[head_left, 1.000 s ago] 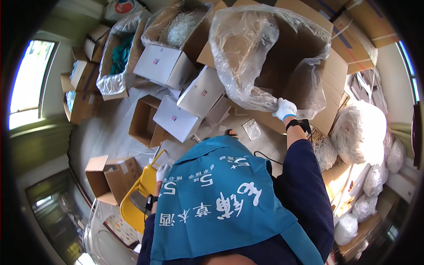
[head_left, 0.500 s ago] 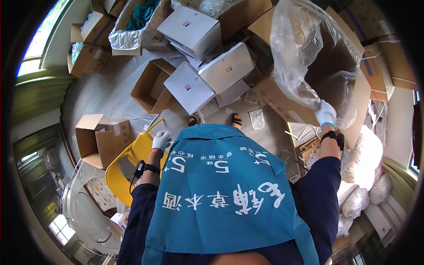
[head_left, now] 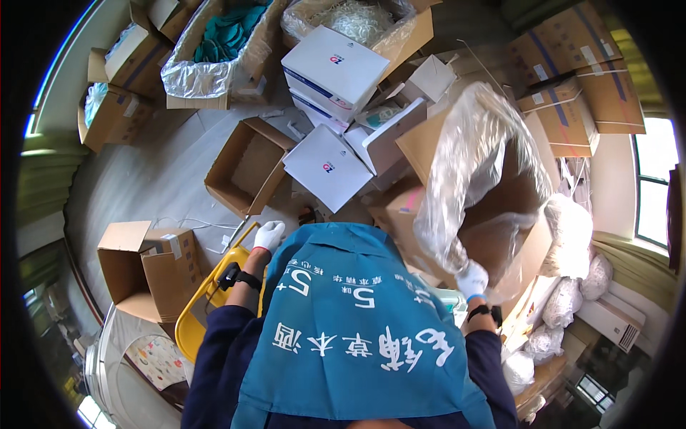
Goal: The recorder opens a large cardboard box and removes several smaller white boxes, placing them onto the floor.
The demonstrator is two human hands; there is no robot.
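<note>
My right hand [head_left: 471, 279], in a white glove, is closed on the near rim of a large cardboard box [head_left: 493, 214]. A clear plastic liner [head_left: 444, 225] hangs over the walls of that box and bunches at my fingers. My left hand [head_left: 269, 236], also white-gloved, is loosely curled with nothing visible in it. It hovers at the left side of my blue apron [head_left: 357, 322], close to a yellow chair [head_left: 196, 314].
White cartons [head_left: 332, 168] stand ahead, beside an open brown box [head_left: 246, 168]. Another open box [head_left: 153, 275] lies at left. Lined boxes of green pieces [head_left: 229, 39] and pale shreds [head_left: 354, 25] are farther off. Strapped cartons [head_left: 564, 111] and filled plastic bags [head_left: 564, 304] line the right.
The large lined box has come nearer to me and leftward, with my right hand still on its rim. My view has shifted, and the liner now folds differently.
</note>
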